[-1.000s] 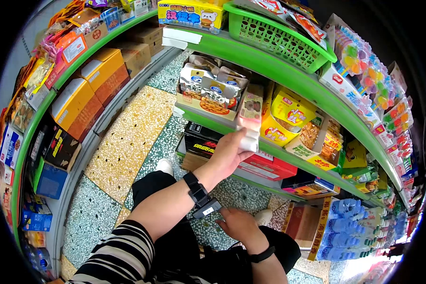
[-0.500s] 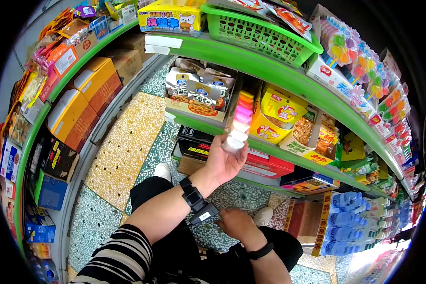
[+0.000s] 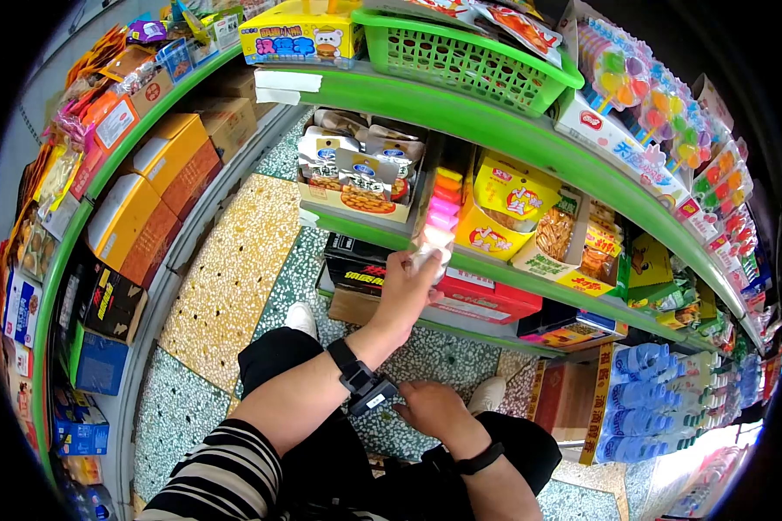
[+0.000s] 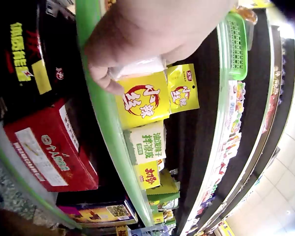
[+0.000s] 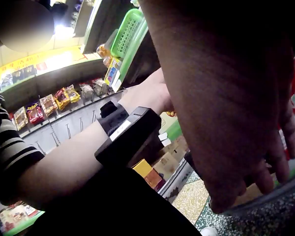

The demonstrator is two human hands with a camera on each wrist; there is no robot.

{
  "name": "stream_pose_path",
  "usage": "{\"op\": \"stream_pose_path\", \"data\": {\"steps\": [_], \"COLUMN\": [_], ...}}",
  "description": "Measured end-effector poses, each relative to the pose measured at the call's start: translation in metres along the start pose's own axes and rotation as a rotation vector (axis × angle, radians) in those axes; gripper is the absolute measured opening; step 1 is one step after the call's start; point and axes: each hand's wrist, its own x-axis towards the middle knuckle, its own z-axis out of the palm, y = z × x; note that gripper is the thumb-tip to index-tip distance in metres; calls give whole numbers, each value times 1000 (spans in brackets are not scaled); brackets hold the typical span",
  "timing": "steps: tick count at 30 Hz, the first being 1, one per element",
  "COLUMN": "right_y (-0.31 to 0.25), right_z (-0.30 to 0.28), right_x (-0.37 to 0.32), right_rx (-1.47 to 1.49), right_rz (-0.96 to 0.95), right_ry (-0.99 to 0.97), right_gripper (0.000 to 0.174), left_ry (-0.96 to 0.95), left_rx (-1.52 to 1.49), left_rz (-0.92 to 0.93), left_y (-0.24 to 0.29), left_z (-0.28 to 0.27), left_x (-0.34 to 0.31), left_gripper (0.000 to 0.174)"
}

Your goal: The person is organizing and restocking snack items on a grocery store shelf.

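Observation:
At the front edge of the middle shelf, my left hand grips a small white packet. Behind it a narrow row of colored packets runs back in orange, pink and white. In the left wrist view the white packet shows under the curled fingers, beside a yellow snack box. Low over my lap hangs my right hand, its fingers loose around nothing. The right wrist view shows the back of the right hand, dark and close.
A box of silver snack bags stands left of the row. Yellow snack bags stand to the right. Above runs a green shelf edge with a green basket. Below sits a red carton. Bottled water packs stand lower right.
My left hand first held the white end of a longer pinkish packet, then turned palm up under the white one, and now has turned back over it. The right hand stays about where it was.

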Motion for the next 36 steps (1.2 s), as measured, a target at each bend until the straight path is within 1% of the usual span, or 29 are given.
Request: {"op": "stream_pose_path", "data": {"steps": [2, 3, 6, 10, 13, 16, 19, 22, 25, 28, 31, 34, 35, 36], "right_y": [-1, -1, -1, -2, -3, -3, -1, -1, -1, -1, -3, -3, -3, -3], "right_z": [-1, -3, -4, -4, -2, -3, -1, -2, 0, 0, -2, -1, -1, 0], "right_x": [-1, -2, -3, -3, -2, -1, -1, -2, -2, -2, -2, -2, -2, -1], "right_rx": [-2, -3, -3, -11, -8, -12, -11, -6, 1, -3, 2, -2, -3, -4], "right_rz": [-1, -3, -4, -9, -1, -9, -14, -19, -17, -24, -14, -15, -19, -23], "right_ry": [-1, 4, 19, 29, 12, 16, 21, 27, 31, 49, 25, 36, 39, 41], "right_gripper": [30, 30, 31, 32, 31, 31, 30, 29, 29, 29, 29, 29, 29, 29], "left_ry": [-101, -118, -257, -345, -333, -213, -172, -164, -93, -131, -196, -551, -503, -466], "left_rx": [-197, -360, -574, -662, -682, -626, -602, -545, -356, -477, -653, -1047, -1032, -1004], "left_rz": [-10, -68, -244, -330, -348, -342, -308, -290, -172, -175, -322, -449, -450, -471], "left_y": [0, 8, 12, 5, -1, -2, 1, 8, 4, 8, 8, 2, -1, -2], "left_z": [-13, -9, -16, -21, -21, -17, -16, -12, -10, -12, -14, -24, -24, -25], "left_x": [9, 5, 8, 12, 14, 16, 10, 3, 3, 4, 11, 22, 23, 23], "left_gripper": [51, 45, 49, 55, 54, 56, 57, 52, 45, 42, 43, 46, 52, 54]}}
